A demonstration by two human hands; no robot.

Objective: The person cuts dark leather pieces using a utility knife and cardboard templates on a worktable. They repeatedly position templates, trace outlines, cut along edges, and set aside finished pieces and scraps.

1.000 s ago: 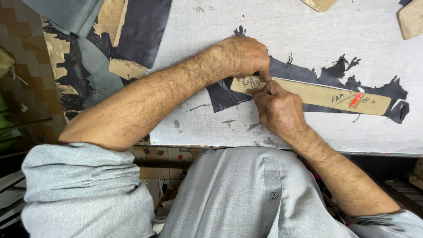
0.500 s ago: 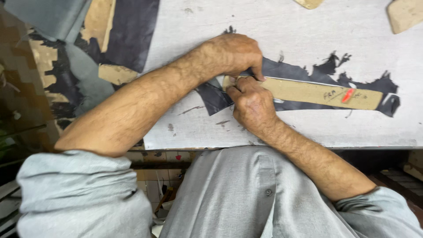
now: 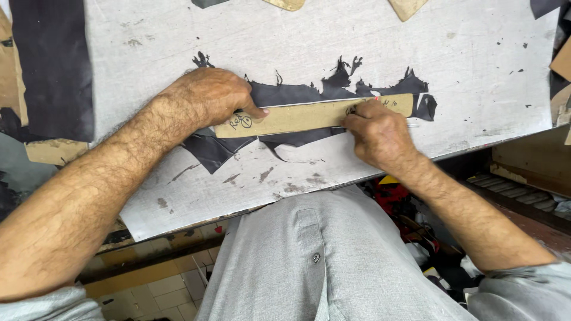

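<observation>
I see the grey cutting board (image 3: pixel 178 35) filling most of the view, scuffed and spotted, and I take it as my landmark. Off its left edge lies a large dark sheet (image 3: pixel 53 65) with tan card under it. On the middle of the board lies a ragged piece of black leather (image 3: pixel 285 95), its torn upper edge pointing toward the board's far side. Across that leather lies a long tan cardboard strip (image 3: pixel 297 117), running left to right, with handwriting at both ends.

My left hand (image 3: pixel 208 98) sits on the board's centre-left, fingers curled and pressed down on the strip's left end, the thumb flat along the card. My right hand (image 3: pixel 377 134) rests toward the board's near right edge, fingers drawn together in a pinch against the strip's lower edge; something small and dark shows at the fingertips, but I cannot tell what it is.

At the board's far edge, two tan card pieces (image 3: pixel 407 6) poke into view. Below the board's near edge, my grey shirt (image 3: pixel 321 255) covers the lap, and beside it, under the board's right corner, lies a red and yellow clutter (image 3: pixel 395 193).
</observation>
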